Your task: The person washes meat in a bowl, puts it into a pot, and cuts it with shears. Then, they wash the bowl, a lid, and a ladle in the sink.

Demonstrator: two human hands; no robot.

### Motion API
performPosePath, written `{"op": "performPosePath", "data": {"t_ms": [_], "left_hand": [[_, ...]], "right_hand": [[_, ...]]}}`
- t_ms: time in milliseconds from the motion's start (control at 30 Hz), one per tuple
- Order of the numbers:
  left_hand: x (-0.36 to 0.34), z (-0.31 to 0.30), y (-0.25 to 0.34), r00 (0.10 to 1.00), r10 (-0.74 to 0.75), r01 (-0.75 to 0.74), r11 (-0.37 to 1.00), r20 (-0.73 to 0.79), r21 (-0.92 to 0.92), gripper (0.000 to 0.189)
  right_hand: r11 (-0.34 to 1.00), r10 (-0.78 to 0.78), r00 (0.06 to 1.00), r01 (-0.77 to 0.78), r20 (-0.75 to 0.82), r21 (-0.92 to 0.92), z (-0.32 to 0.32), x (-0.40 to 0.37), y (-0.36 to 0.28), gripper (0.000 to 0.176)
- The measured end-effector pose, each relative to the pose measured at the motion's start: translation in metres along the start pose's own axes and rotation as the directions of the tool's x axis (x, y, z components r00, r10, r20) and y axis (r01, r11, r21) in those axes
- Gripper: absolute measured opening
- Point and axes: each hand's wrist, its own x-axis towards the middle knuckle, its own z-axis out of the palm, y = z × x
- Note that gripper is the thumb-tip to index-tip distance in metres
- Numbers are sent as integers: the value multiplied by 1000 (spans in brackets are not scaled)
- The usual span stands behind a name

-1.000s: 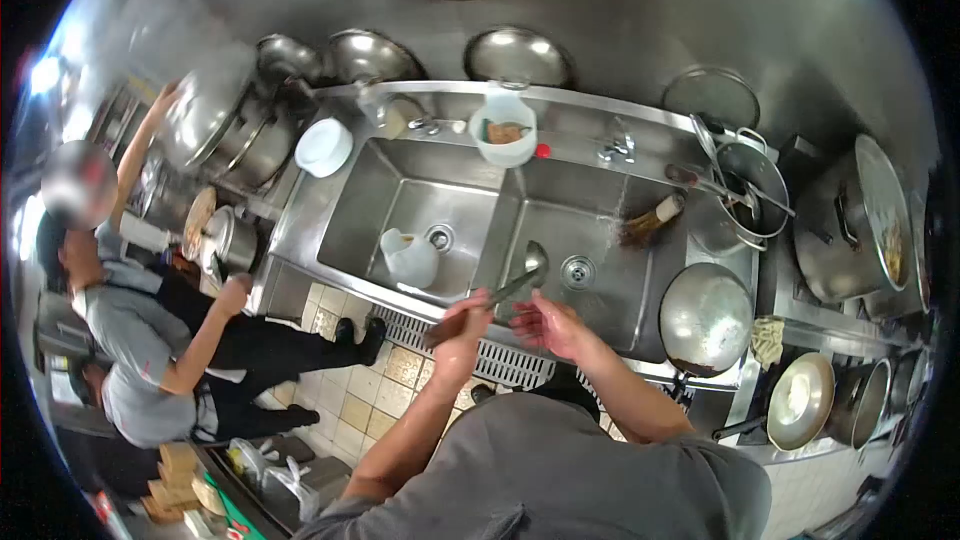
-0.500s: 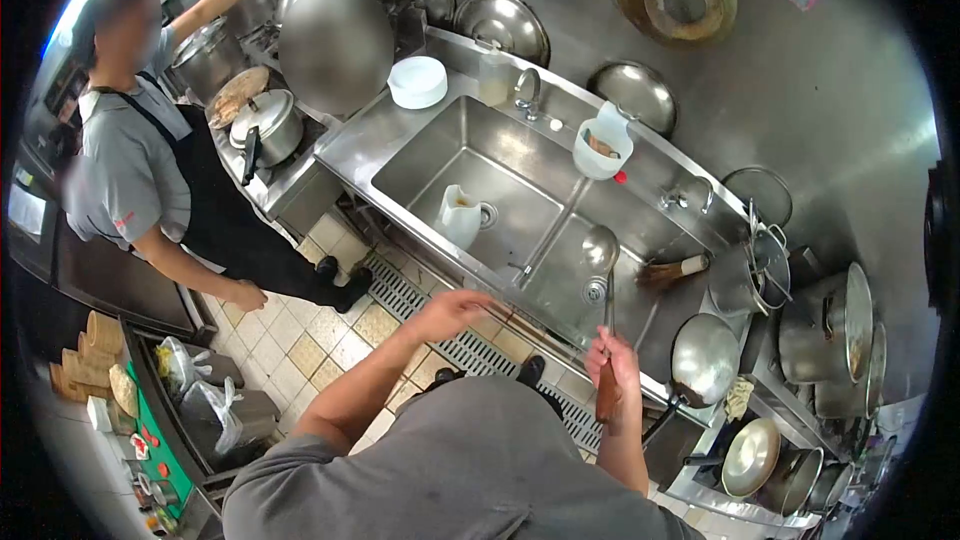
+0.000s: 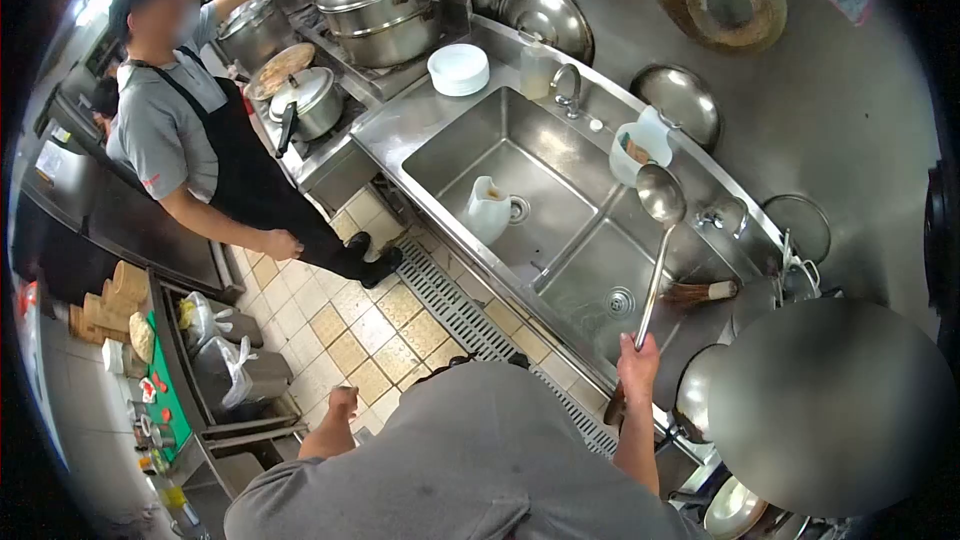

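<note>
My right hand [image 3: 637, 368] is closed around the handle of a long metal ladle [image 3: 656, 275]. The ladle's round bowl hangs over the far side of the right-hand sink basin [image 3: 590, 270], near a white plastic container [image 3: 640, 148] on the sink's back ledge. Below my fist its brown grip end shows. Low beside my body, over the tiled floor, is my left hand [image 3: 343, 402], its fingers curled with nothing visible in them. A brush with brown bristles [image 3: 700, 292] lies in the right basin. In the left basin stands a white jug-like container [image 3: 488, 208].
A co-worker [image 3: 190, 140] in a black apron stands at left, one arm reaching to a large steamer pot [image 3: 378, 5]. White plates [image 3: 458, 70] are stacked by the sink. A wok [image 3: 695, 395] sits at right, partly blurred out. A floor grate [image 3: 455, 305] runs below the sink.
My right hand has raised the ladle, its bowl moving up and right from above the drain. My left hand has dropped back toward my left side. The whole view has shifted.
</note>
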Motion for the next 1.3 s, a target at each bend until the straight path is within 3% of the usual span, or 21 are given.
{"op": "performPosePath", "data": {"t_ms": [33, 100, 133, 233, 333, 467, 533, 600, 633, 667, 733, 767, 800, 867, 900, 967, 1033, 1133, 1167, 1233, 1300], "left_hand": [[-48, -2, 6, 1000, -16, 15, 991, -8, -133, 42], [3, 24, -42, 959, 256, -242, 963, -121, 122, 55], [-26, 21, -23, 952, 287, -249, 927, -104, 281, 69], [-39, 25, 19, 949, 300, -258, 917, -98, 305, 88], [-85, 17, 103, 865, 452, -421, 890, -218, 175, 90], [-81, 19, 201, 688, 674, -677, 730, -268, 99, 79], [-107, 16, 275, 663, 713, -744, 662, -227, -94, 74], [-102, 8, 343, 451, 867, -892, 448, -211, -65, 67], [-82, 3, 381, 343, 915, -938, 344, -213, -33, 64], [-68, -6, 415, 348, 911, -931, 364, -221, 37, 64], [-59, -42, 491, 371, 897, -922, 387, -241, 21, 66], [-54, -59, 527, 280, 899, -925, 347, -336, 158, 70], [-24, -76, 561, 245, 897, -929, 326, -368, 177, 75], [64, -105, 621, 241, 865, -898, 371, -439, 238, 81], [75, -120, 645, 334, 849, -752, 502, -409, 427, 88], [114, -136, 683, 418, 845, -600, 532, -333, 598, 97], [110, -135, 705, 485, 851, -593, 491, -204, 638, 97], [96, -101, 754, 404, 884, -622, 454, -236, 637, 94], [96, -95, 772, 322, 927, -675, 366, -191, 641, 91], [97, -77, 807, 186, 981, -708, 176, -60, 684, 88], [74, -53, 830, 40, 960, -820, -127, 277, 558, 85]], "right_hand": [[998, 8, 1000, -8, 8, 62, 6, 5, 6, 22], [994, 30, 999, -31, 11, 106, 17, 12, 7, 22], [992, 24, 999, -27, 32, 123, 17, 14, 1, 23], [975, 79, 995, -91, 66, 204, 16, 24, -6, 24], [981, -126, 992, 124, 7, 149, 30, 51, 30, 19], [971, -144, 989, 147, -32, 188, 26, 68, 26, 19], [989, -35, 996, 46, -82, 139, 15, 66, 8, 23], [992, -121, 973, 110, -198, -63, 5, 52, -27, 20], [991, -116, 971, 128, -208, 44, 6, 56, -2, 17], [977, -115, 971, 148, -207, 154, 8, 63, 29, 15], [950, -122, 958, 189, -261, 247, 9, 47, 0, 11], [935, 111, 985, -59, -131, 351, 2, 34, -8, 8], [979, -30, 964, 81, -265, 185, 9, 31, 8, 7], [995, -51, 903, 84, -426, 58, 23, 15, -2, 14], [997, -43, 896, 66, -442, 38, 28, 6, -7, 14], [955, -176, 830, 14, -529, -295, 44, -14, -20, 22], [969, -77, 799, -82, -596, -235, 65, -25, -37, 27], [937, 221, 756, -339, -616, -80, 89, -35, -69, 25], [950, 268, 730, -309, -629, 46, 95, -42, -53, 21], [914, 392, 712, -227, -582, 336, 122, -33, -134, 14], [935, 298, 748, -103, -593, 339, 131, -35, -124, 13]]}}
